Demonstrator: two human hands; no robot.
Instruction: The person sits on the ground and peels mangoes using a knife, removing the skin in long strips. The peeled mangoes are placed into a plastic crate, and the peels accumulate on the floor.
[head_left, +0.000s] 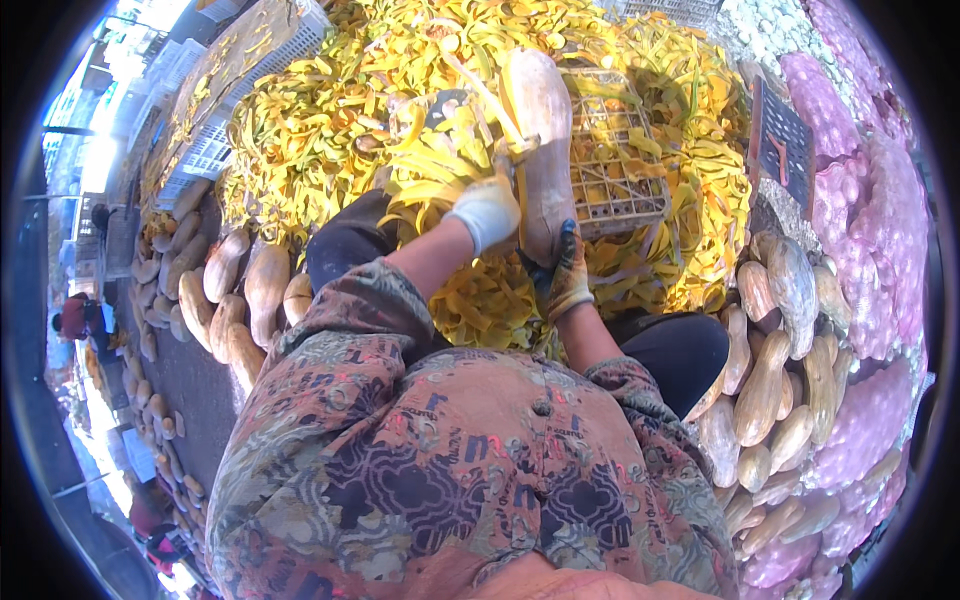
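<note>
A long butternut-type squash (545, 142) stands lengthwise before me, partly peeled, with yellow flesh along its left side. My left hand (486, 212), in a pale work glove, is closed on a peeler (523, 148) whose head lies against the squash's left side. A pale strip (484, 94) stretches from the peeler up and to the left. My right hand (568, 274), in a stained glove with dark fingertips, grips the squash's near end. Yellow peelings hang beside my left hand and cover the ground around the squash.
A plastic crate (616, 157) strewn with peelings sits right of the squash. Unpeeled squashes (266, 289) lie on the left, more squashes (761, 390) on the right. Further right are pink net sacks (870, 247) and a dark crate (781, 146). Pale crates (206, 146) stand upper left; people (75, 319) are far left.
</note>
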